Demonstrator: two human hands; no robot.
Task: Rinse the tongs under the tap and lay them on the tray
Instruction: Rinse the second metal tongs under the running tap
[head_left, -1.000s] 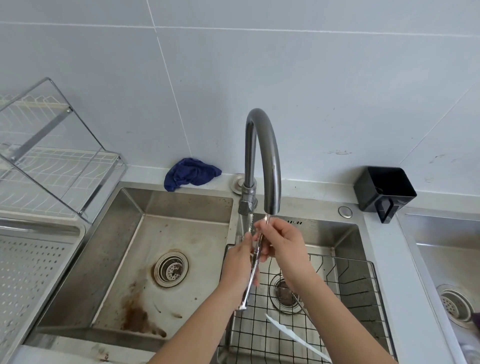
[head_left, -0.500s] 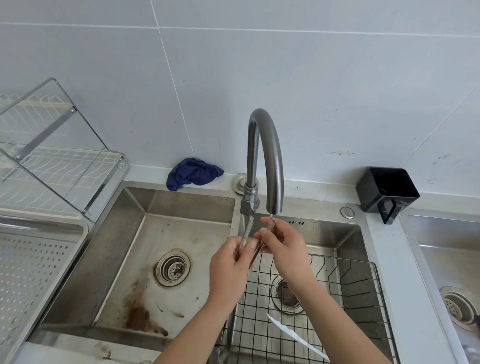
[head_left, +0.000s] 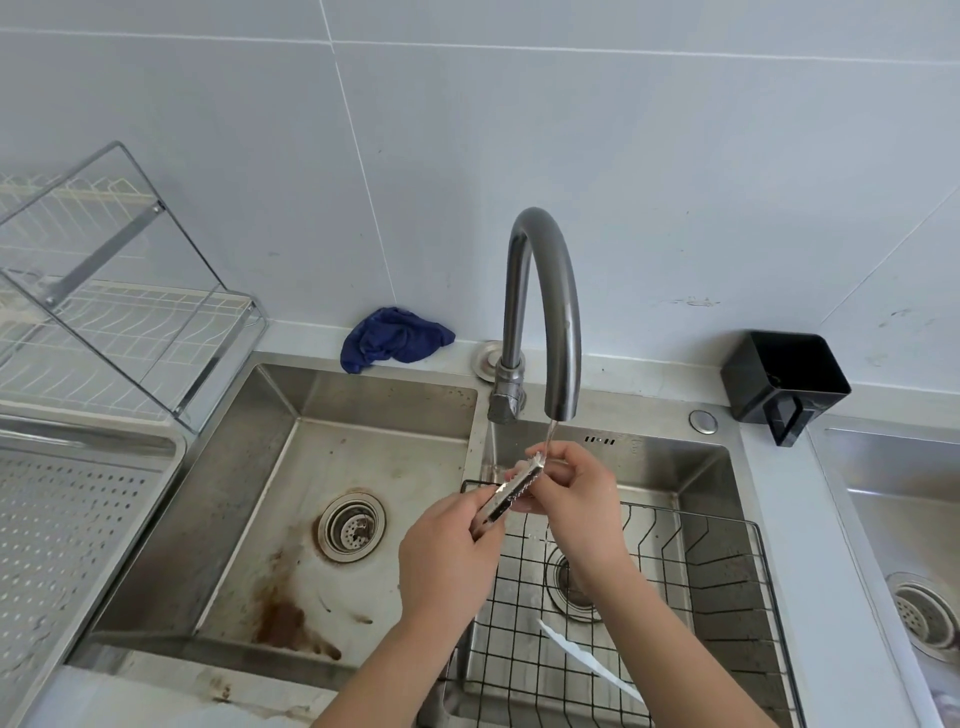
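Note:
Metal tongs (head_left: 511, 491) with serrated tips lie slanted between both hands, tips up under the thin stream from the curved tap (head_left: 550, 291). My left hand (head_left: 449, 551) grips the handle end from below. My right hand (head_left: 576, 491) pinches the tip end, fingers rubbing it in the water. The handle is mostly hidden inside the left hand. The perforated steel tray (head_left: 67, 530) sits at the far left of the counter, apart from both hands.
A black wire basket (head_left: 727, 566) sits in the right basin with a white knife-like utensil (head_left: 587, 657) in it. The left basin (head_left: 291, 499) is stained. A blue cloth (head_left: 389, 338), a black cup (head_left: 784, 379) and a dish rack (head_left: 109, 301) stand around.
The tongs have tilted from nearly upright to slanted, tips moving right under the stream. My left hand slid down and left along the handle; the right hand stays at the tips.

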